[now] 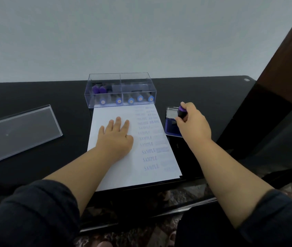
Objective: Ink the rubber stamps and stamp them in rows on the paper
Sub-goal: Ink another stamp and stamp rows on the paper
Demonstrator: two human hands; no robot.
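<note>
One stamp (182,112) within right fingers (181,120)

1. The table (34,97) has a black, smooth top with a slight gloss.
2. The box (120,91) is of clear, glossy plastic, and the lid (17,132) too.
3. The paper (123,168) is white and matt, with blue ink prints.
4. The stamp (182,112) looks like purple and black plastic.
5. The ink pad (170,129) has a glossy blue plastic case.
6. The sleeves (34,214) are of dark matt cloth.
</note>
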